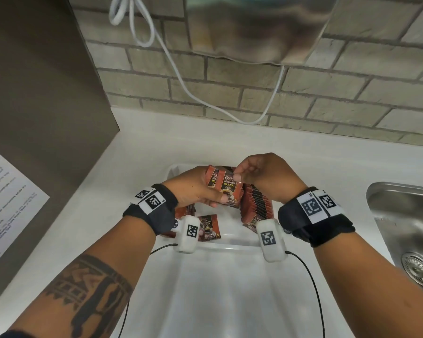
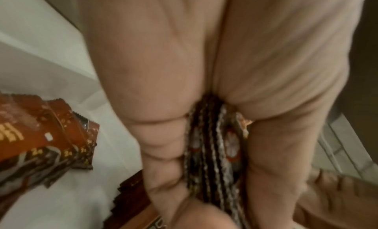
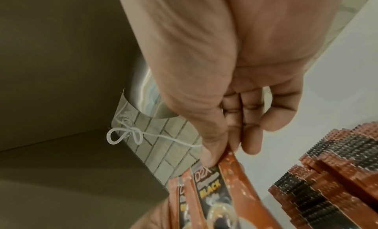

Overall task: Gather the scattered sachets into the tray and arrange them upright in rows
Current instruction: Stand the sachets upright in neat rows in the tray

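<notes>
My left hand (image 1: 200, 191) grips a bunch of brown coffee sachets (image 1: 226, 189) upright over the white tray (image 1: 227, 247). Seen edge-on in the left wrist view, the bunch (image 2: 216, 143) is squeezed between thumb and fingers. My right hand (image 1: 244, 173) pinches the top edge of the front sachet (image 3: 210, 184) between thumb and forefinger. A row of upright sachets (image 1: 257, 203) stands along the tray's right side, also visible as the row (image 3: 331, 180) in the right wrist view. Loose sachets (image 1: 209, 228) lie flat at the tray's left, partly hidden by my left wrist.
The tray sits on a white counter (image 1: 103, 211) against a brick wall. A steel sink (image 1: 410, 230) lies to the right. A grey cabinet side (image 1: 42, 93) with a printed sheet (image 1: 7, 198) stands left. A white cable (image 1: 186, 89) hangs down the wall.
</notes>
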Demonstrator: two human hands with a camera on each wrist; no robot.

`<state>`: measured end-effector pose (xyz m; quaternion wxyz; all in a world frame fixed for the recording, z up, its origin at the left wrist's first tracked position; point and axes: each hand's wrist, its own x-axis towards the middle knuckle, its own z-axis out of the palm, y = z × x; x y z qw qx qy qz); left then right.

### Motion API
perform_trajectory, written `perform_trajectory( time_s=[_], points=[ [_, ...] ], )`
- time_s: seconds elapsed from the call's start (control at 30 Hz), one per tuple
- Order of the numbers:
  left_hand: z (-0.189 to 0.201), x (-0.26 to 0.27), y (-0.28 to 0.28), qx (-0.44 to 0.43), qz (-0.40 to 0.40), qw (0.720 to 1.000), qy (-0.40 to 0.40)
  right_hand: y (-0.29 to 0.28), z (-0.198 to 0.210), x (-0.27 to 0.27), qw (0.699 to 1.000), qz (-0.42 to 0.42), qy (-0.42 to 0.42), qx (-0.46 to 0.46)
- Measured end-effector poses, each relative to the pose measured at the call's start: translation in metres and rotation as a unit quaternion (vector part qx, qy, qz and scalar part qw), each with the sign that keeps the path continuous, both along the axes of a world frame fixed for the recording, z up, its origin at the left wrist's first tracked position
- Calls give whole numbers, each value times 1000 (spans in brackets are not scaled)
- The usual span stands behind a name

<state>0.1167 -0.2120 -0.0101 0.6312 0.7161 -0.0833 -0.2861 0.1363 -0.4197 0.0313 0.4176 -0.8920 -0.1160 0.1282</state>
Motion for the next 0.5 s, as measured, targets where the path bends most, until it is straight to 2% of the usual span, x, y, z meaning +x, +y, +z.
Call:
perform_trajectory(
  time_s=[0.13, 0.23, 0.33, 0.4, 0.5],
  points=[
    [-2, 2, 1, 114, 22, 989, -87, -1, 1, 0, 999, 16, 0, -48],
    [3, 4, 9, 233, 19, 961, -148, -4, 0, 2, 997, 1, -7, -73],
    [8, 8, 21, 421, -73, 898, -102, -7, -7, 6, 994, 1, -5, -109],
    [6, 10, 23, 485, -128, 864, -52, -5, -14, 9, 990, 8, 4, -141],
    [7, 9, 11, 480, -148, 864, -30, 2, -28, 14, 981, 8, 12, -191]
  ],
)
